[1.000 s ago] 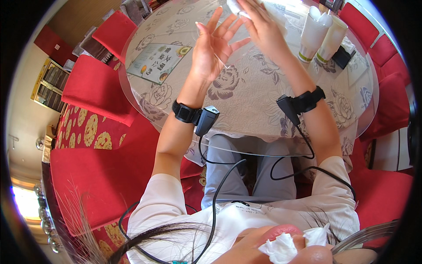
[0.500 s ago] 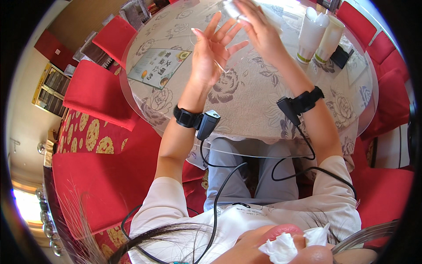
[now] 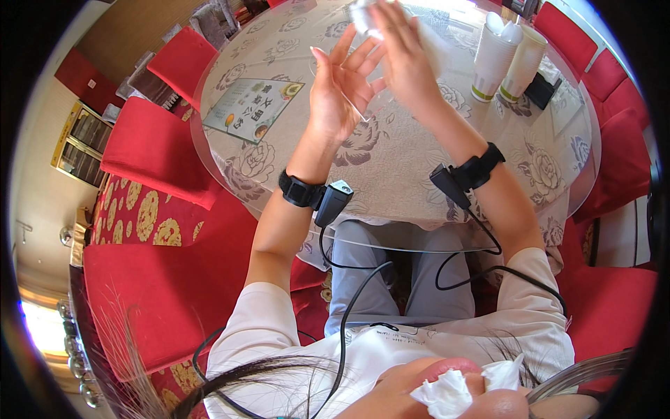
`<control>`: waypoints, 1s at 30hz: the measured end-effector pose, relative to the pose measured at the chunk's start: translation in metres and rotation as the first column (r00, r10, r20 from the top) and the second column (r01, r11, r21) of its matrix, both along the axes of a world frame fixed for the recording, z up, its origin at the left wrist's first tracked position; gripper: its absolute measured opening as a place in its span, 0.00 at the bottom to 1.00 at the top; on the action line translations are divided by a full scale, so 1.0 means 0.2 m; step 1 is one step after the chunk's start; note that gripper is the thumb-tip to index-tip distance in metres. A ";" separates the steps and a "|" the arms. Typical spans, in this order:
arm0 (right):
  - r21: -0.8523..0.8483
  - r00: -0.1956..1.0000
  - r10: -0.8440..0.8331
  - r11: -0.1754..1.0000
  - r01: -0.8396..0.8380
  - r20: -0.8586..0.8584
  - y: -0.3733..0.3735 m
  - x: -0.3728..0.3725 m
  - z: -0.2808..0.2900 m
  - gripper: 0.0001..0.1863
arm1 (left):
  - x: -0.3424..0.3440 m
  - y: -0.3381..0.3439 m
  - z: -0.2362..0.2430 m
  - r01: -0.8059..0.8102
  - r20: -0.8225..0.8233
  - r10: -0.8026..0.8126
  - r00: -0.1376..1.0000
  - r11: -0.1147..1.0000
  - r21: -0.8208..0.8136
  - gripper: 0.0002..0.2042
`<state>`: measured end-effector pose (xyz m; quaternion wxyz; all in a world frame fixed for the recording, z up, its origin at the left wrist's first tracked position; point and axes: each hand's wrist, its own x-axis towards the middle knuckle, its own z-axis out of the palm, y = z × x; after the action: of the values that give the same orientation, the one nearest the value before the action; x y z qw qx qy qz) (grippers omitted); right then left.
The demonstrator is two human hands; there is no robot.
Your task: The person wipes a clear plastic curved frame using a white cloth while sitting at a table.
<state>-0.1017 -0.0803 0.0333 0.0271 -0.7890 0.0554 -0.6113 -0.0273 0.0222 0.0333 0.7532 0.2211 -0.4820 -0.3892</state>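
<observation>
My left hand (image 3: pixel 340 91) is raised over the far half of the table, palm up and fingers curved apart. It supports a clear, thin-edged object (image 3: pixel 357 112); a bright edge shows across the palm, but its kind and full outline are too see-through to make out. My right hand (image 3: pixel 410 73) lies close against the left fingertips, its fingers stretched over a white crumpled tissue (image 3: pixel 364 19). Part of the tissue is behind the fingers and blurred. Each wrist wears a black strap with a small cabled device.
The round glass-topped table (image 3: pixel 412 188) has a flowered cloth. A printed card (image 3: pixel 252 108) lies at left. Stacked paper cups (image 3: pixel 494 63) and a taller cup stack (image 3: pixel 525 63) stand at right beside a black box (image 3: pixel 542 91). Red chairs (image 3: pixel 153 150) surround the table.
My right hand has shifted slightly left and down, closer to the left fingers, with the tissue moving along. My left hand has moved slightly right with the clear object.
</observation>
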 end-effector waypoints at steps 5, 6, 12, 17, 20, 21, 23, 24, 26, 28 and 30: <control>-0.075 0.945 0.287 0.951 -0.301 -0.159 0.13 0.05 -0.03 0.25 | 0.02 0.01 -0.01 -0.094 -0.164 0.096 0.982 0.995 0.017 0.34; -0.075 0.944 0.289 0.950 -0.304 -0.159 0.12 0.06 -0.03 0.25 | 0.02 0.01 -0.01 -0.097 -0.164 0.099 0.981 0.995 0.017 0.34; -0.051 0.964 0.243 0.967 -0.250 -0.111 -0.01 0.00 0.03 0.24 | 0.03 0.00 -0.01 -0.064 -0.038 0.064 0.997 0.998 0.001 0.35; 0.121 0.988 0.156 0.981 -0.154 -0.014 -0.08 -0.06 0.05 0.27 | 0.00 -0.02 -0.02 -0.073 0.040 0.074 0.996 0.997 -0.023 0.39; 0.175 0.995 0.082 0.980 -0.090 0.056 -0.04 -0.03 0.02 0.27 | 0.00 -0.01 -0.02 -0.080 0.055 0.081 0.995 0.997 -0.018 0.40; 0.176 0.997 0.065 0.982 -0.072 0.042 -0.03 -0.02 0.02 0.28 | 0.01 -0.01 -0.02 -0.087 0.059 0.088 0.994 0.996 -0.014 0.40; 0.174 0.999 0.044 0.984 -0.049 0.030 -0.02 -0.03 0.01 0.28 | 0.00 -0.01 -0.02 -0.085 0.042 0.085 0.995 0.996 -0.013 0.40; 0.126 0.995 0.093 0.988 -0.089 -0.027 -0.03 -0.04 0.00 0.29 | 0.00 -0.01 -0.02 -0.083 0.024 0.084 0.996 0.996 -0.011 0.40; 0.077 0.988 0.134 0.989 -0.128 -0.079 -0.05 -0.02 -0.02 0.30 | 0.00 -0.02 -0.02 -0.099 -0.008 0.099 0.995 0.995 0.014 0.40; -0.070 0.994 0.111 0.991 -0.113 -0.021 -0.03 0.04 -0.03 0.24 | 0.02 -0.01 -0.02 -0.117 -0.044 0.119 0.992 0.992 0.037 0.39; -0.069 0.982 0.170 0.982 -0.175 -0.082 0.00 0.05 -0.03 0.24 | 0.06 0.00 -0.02 -0.036 -0.023 0.036 0.999 0.999 -0.011 0.39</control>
<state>-0.0917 -0.0804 0.0275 0.0478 -0.8139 -0.0356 -0.5780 -0.0152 0.0222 0.0291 0.7668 0.2210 -0.4714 -0.3753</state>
